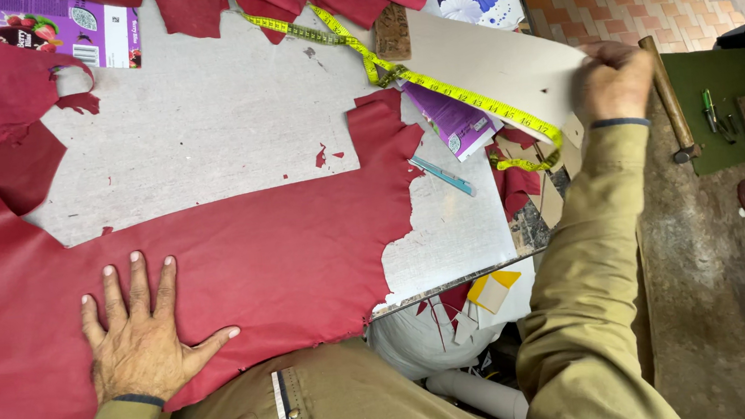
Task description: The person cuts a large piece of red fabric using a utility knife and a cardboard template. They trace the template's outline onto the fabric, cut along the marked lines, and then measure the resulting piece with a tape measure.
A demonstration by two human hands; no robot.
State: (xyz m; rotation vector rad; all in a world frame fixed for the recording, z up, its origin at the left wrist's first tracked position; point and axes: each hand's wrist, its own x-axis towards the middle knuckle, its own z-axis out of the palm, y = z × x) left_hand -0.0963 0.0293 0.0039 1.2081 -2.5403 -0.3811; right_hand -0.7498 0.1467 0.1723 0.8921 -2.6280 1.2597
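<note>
A large sheet of dark red leather point(242, 257) is pinned flat on the grey worktop point(203, 125) by the left hand point(141, 333), fingers spread and released. A pale card panel point(503, 63) is gripped by the right hand point(615, 80), beside a yellow measuring tape point(434, 87). Steady, even pressure would likely keep the leather smooth.

A ragged-edged red leather hide point(286, 253) lies flat beside a pale cardboard sheet point(503, 59).
</note>
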